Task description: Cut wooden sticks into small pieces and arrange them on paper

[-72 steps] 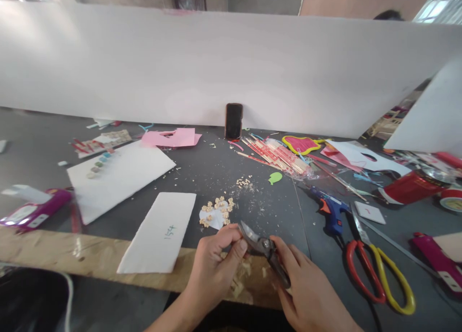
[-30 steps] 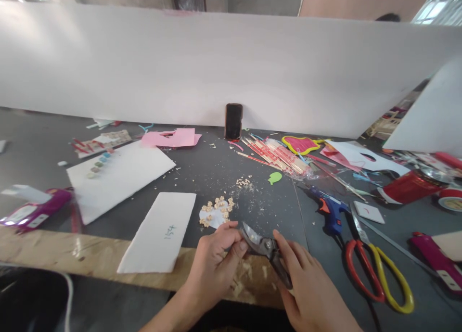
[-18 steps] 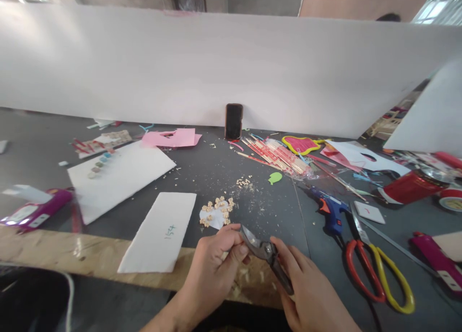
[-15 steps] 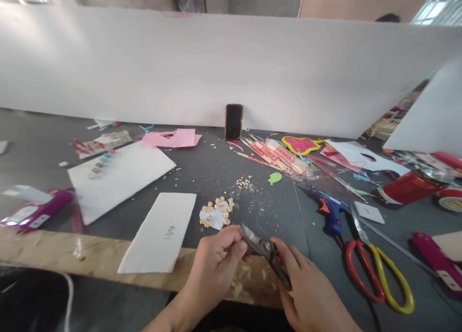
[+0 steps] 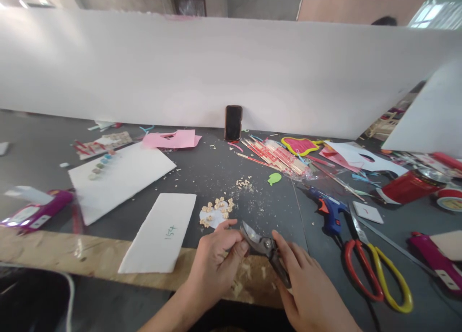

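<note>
My right hand (image 5: 306,279) is wrapped round the dark handles of pruning shears (image 5: 265,245), whose blades point up and left. At the blades, my left hand (image 5: 218,255) pinches with thumb and forefinger; whatever lies between those fingers is too small or hidden to name. One finger of that hand stretches out above the pinch. Just beyond it lies a white paper piece (image 5: 216,218) with small tan wooden bits (image 5: 227,206) set around its edge. More small chips (image 5: 244,182) are scattered farther back on the dark table (image 5: 202,173).
White boards (image 5: 155,236) lie at the left. A phone (image 5: 233,123) leans on the white partition. Wrapped sticks (image 5: 274,155), a blue glue gun (image 5: 330,209), red-and-yellow scissors (image 5: 364,269), a red can (image 5: 413,185) and purple tools (image 5: 436,262) lie rightward.
A finger of my left hand has lifted and stretched out over the shears' tip. The shears' blades look slightly farther apart, and both hands stay in nearly the same place.
</note>
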Tool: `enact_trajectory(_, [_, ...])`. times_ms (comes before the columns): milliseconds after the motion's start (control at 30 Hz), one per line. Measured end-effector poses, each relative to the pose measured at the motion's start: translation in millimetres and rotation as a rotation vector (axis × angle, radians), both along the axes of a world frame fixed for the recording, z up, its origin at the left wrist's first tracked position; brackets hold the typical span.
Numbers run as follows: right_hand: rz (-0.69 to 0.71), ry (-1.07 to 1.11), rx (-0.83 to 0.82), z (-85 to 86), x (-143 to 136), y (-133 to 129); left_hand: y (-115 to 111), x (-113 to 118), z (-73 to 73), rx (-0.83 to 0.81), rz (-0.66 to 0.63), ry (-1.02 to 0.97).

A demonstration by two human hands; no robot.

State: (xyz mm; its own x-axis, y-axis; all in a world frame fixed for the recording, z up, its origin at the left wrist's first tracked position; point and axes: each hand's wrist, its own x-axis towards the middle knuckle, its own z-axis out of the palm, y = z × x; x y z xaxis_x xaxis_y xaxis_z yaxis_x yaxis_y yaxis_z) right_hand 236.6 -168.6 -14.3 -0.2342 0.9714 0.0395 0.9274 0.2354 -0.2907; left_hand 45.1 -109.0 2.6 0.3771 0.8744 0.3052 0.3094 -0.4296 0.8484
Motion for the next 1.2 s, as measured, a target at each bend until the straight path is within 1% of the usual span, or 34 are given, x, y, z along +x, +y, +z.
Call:
enact_trajectory(133, [0.008, -0.013, 0.022, 0.1, 0.1, -0.3, 0.0, -1.7, 6.8, -0.076, -0.038, -0.047])
enact_trajectory(267, [0.037, -0.022, 0.054, 1.7, -1.0, -1.2, -2.8, -2.5, 11.2, -0.104, -0.047, -0.091])
enact_trajectory(367, [0.038, -0.028, 0.037, 0.9, -1.2, -2.3, -3.9, -1.3, 8.4, -0.175, -0.037, -0.104])
enact_trajectory(467, [0.015, -0.047, -0.016, -1.8, -0.1, -2.0, -3.3, 0.5, 2.0, -0.241, 0.000, -0.065])
enact_trajectory(533, [-0.010, -0.055, -0.033, -2.8, 0.7, -1.0, -2.4, 1.2, -1.6, -0.220, 0.046, -0.017])
enact_trajectory(600, [-0.030, -0.063, -0.027, -2.6, 1.0, 0.4, -1.7, 1.5, -3.8, -0.145, 0.080, 0.017])
enact_trajectory(667, [-0.034, -0.066, -0.009, -1.8, 1.0, 1.6, -1.2, 1.3, -4.6, -0.068, 0.085, 0.029])
enact_trajectory(733, [-0.019, -0.056, 0.004, -1.0, 1.0, 2.4, -1.1, 0.5, -4.2, -0.037, 0.070, 0.038])
enact_trajectory(867, [-0.001, -0.039, -0.007, -0.1, 1.4, 1.4, -1.3, -2.3, -0.9, -0.083, 0.016, 0.040])
enact_trajectory(1033, [0.027, -0.013, 0.023, -1.1, 0.8, 0.5, -1.7, -4.6, 5.6, -0.145, -0.047, -0.033])
enact_trajectory(1200, [0.042, 0.011, -0.019, -4.7, -0.6, 0.4, -4.1, -4.0, 5.3, -0.208, -0.028, -0.065])
